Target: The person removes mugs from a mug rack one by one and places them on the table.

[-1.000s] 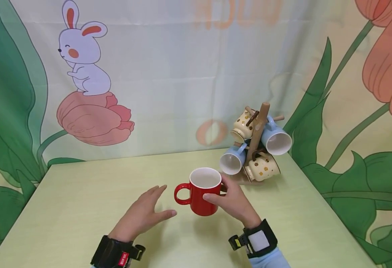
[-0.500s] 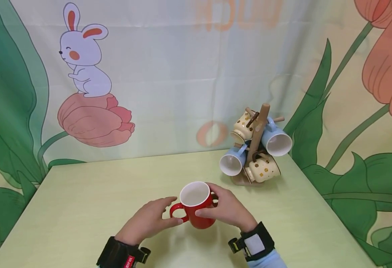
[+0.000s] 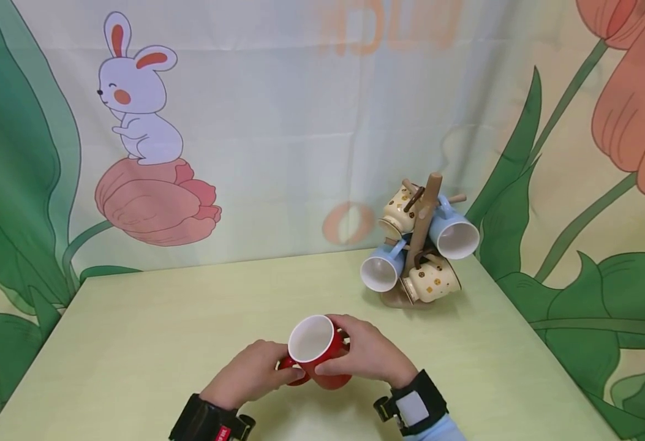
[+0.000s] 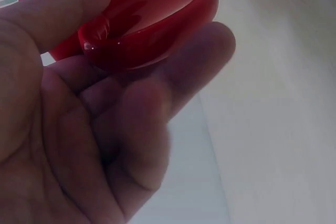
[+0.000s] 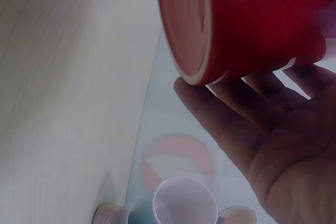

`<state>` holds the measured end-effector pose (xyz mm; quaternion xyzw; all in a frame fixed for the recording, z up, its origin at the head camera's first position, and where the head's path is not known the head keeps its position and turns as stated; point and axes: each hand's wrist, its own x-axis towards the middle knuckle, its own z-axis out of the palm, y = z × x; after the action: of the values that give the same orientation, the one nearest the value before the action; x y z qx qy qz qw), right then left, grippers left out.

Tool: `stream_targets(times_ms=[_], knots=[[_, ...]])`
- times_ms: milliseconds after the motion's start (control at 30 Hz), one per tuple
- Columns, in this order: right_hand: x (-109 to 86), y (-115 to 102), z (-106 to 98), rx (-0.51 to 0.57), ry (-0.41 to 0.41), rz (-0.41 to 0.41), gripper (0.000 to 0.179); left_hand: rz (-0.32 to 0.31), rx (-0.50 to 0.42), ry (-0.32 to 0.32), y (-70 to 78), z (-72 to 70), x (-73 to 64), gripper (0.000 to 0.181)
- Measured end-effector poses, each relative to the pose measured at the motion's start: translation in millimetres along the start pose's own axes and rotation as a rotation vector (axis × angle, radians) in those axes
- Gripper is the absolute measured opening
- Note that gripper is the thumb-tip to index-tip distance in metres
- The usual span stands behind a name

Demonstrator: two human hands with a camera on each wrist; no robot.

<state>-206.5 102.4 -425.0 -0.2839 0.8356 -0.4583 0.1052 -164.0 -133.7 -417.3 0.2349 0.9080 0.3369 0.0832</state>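
A glossy red mug (image 3: 311,340) with a white inside is held above the table, tilted, its mouth up and towards the left. My right hand (image 3: 369,355) grips its right side, thumb at the front and fingers behind. My left hand (image 3: 256,367) pinches the mug's handle (image 4: 152,40) on the left, the thumb over it and fingers beneath. In the right wrist view the mug's base (image 5: 184,19) faces the left, and several fingers lie along the body. Part of the red body is hidden behind the right thumb.
A wooden mug tree (image 3: 422,223) stands at the table's back right. Blue mugs (image 3: 454,236) and cream patterned mugs (image 3: 432,280) hang from its pegs. A printed cloth (image 3: 278,122) hangs behind the pale table (image 3: 179,318).
The red mug and right hand have come nearer and left, and the mug has tilted. My left hand has moved right and taken hold of the handle.
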Motion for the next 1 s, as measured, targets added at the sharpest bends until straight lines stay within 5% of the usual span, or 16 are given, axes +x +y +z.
stream_targets(times_ms=[500,1000], knots=[[-0.7,7.5,-2.5,0.006,-0.035,0.034,0.064,-0.002,-0.074,-0.055,-4.3,3.2,1.8,0.011],[2.0,10.2,-2.7,0.053,-0.082,0.08,0.065,0.004,-0.048,0.021,-14.0,-2.1,0.7,0.007]])
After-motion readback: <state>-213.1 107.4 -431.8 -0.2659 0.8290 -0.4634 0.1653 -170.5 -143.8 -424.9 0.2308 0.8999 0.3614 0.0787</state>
